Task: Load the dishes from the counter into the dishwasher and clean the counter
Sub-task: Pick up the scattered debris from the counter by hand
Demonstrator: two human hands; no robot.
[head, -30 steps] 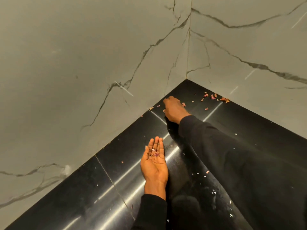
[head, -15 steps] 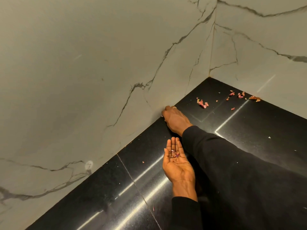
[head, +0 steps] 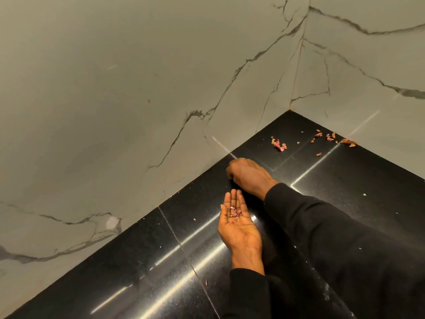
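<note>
Left hand (head: 239, 223) held palm-up over the black counter (head: 138, 272), pink scraps (head: 235, 212) in its palm — right hand (head: 249, 176) knuckles-up by the marble wall (head: 115, 111), loose peelings (head: 279, 145) scattered beyond.

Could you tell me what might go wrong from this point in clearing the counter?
The scraps lie loose on the flat left hand; a tilt could spill them onto the counter. The right hand works by the wall, so the pink bits in the far corner and the fleck near the front might be missed.
</note>
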